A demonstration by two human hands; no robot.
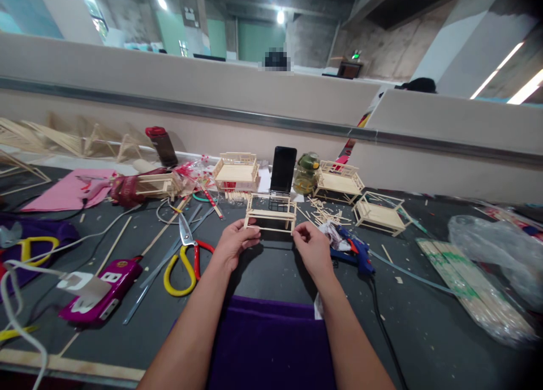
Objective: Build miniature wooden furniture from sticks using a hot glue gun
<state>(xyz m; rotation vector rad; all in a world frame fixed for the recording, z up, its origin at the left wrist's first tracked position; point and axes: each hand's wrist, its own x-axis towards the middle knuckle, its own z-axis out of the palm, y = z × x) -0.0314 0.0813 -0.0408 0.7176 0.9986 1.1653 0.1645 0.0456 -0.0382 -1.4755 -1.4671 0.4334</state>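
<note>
A miniature furniture frame of thin wooden sticks is held up in the middle, just above the dark tabletop. My left hand grips its lower left corner, the thumb lying along the bottom stick. At the lower right corner, the fingertips of my right hand pinch the frame's leg. Behind the frame, a black phone leans upright on a wire stand. Cut stick pieces lie scattered to its right. A blue glue gun rests beside my right hand.
Scissors with yellow and red handles and a purple power strip lie left. Little stick-built furniture pieces stand at the back near a jar. Bagged sticks lie right. A partition wall borders the table.
</note>
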